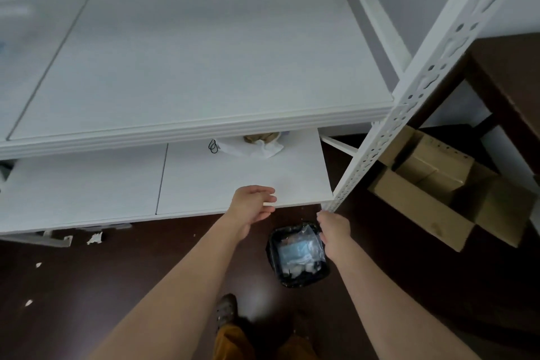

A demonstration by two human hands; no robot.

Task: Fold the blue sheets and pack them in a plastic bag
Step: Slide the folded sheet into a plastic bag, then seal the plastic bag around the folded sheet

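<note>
Low in the frame, both hands, left hand and right hand, hover with loose, empty fingers above a bin holding soft, slippery-looking plastic best pinched at an edge.

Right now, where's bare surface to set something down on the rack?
Upper shelf shows bare across its width, from the seam at left to the post. Lower shelf is bare in front; crumpled white material crowds its back right. Both hands, left hand and right hand, hang by its front right corner, over the bin.
</note>
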